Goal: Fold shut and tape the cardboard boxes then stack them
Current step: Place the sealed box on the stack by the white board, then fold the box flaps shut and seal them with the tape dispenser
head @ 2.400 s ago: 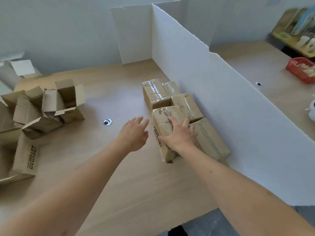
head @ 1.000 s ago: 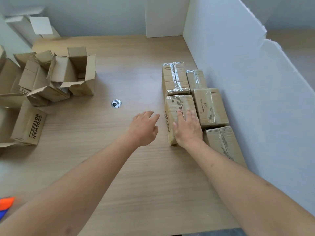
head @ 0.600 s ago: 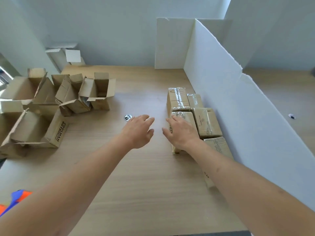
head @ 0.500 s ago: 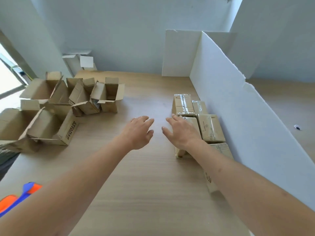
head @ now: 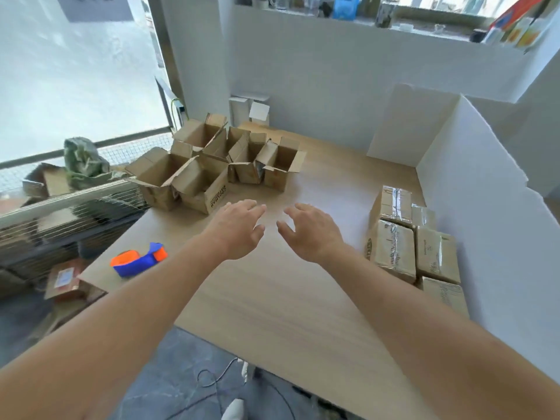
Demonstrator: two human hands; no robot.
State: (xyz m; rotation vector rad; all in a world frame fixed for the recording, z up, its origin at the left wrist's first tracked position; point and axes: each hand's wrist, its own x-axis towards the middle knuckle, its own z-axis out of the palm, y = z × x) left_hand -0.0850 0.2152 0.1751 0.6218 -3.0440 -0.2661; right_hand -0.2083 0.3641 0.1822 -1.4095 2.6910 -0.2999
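Change: right hand (head: 312,230) has lifted off the taped boxes (head: 394,248) and now hovers mid-desk beside the left hand (head: 238,227)
Desk (head: 272,298): wooden, white partition (head: 485,207) along its right edge
Open boxes (head: 212,168): clustered at far left, flaps up
Taped boxes: packed against the partition
Tape dispenser (head: 138,259): near left edge
Fingers: both hands spread, holding nothing

On the table (head: 272,298): open boxes (head: 218,168) far left of my hands. Taped boxes (head: 409,237) right, against the partition (head: 485,222). Tape dispenser (head: 138,259) near-left, by the table's edge. My left hand (head: 239,228) and right hand (head: 309,231) between the groups.
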